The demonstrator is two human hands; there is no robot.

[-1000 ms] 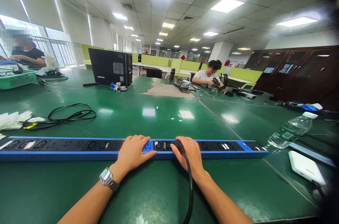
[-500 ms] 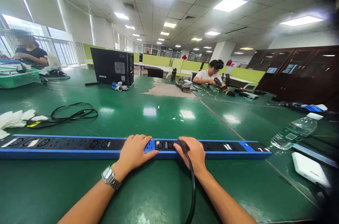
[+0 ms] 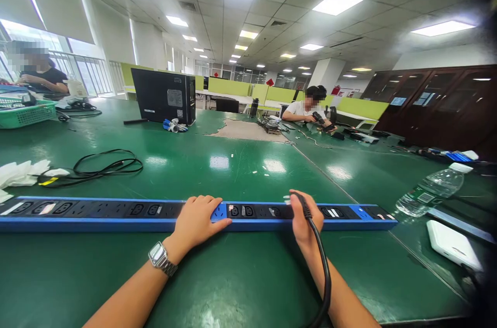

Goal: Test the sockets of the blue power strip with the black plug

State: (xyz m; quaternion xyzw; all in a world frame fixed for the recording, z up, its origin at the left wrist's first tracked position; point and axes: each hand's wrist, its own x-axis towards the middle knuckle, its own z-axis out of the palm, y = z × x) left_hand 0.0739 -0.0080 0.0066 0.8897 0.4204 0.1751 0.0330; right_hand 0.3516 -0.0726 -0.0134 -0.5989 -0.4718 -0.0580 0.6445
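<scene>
A long blue and black power strip (image 3: 128,209) with rows of sockets lies across the green table in front of me. My left hand (image 3: 198,219), with a metal watch on the wrist, grips it near the middle beside a blue socket, thumb on the near side and fingers over the far edge. A black power plug (image 3: 300,199) is pinched in my right hand (image 3: 308,219), raised over the strip right of the middle. Its metal prongs point left, apart from the sockets. The thick black cord (image 3: 324,266) hangs from it down across my right forearm.
A water bottle (image 3: 430,191) lies tilted at the strip's right end, near a white box (image 3: 452,242). Coiled black cable (image 3: 108,165), a computer case (image 3: 163,96), gloves (image 3: 175,125) and a green basket (image 3: 27,113) are farther off. Two other people sit across the table.
My right hand has lifted the plug off the strip's sockets and moved right, so the prongs now show. My left hand stays on the strip.
</scene>
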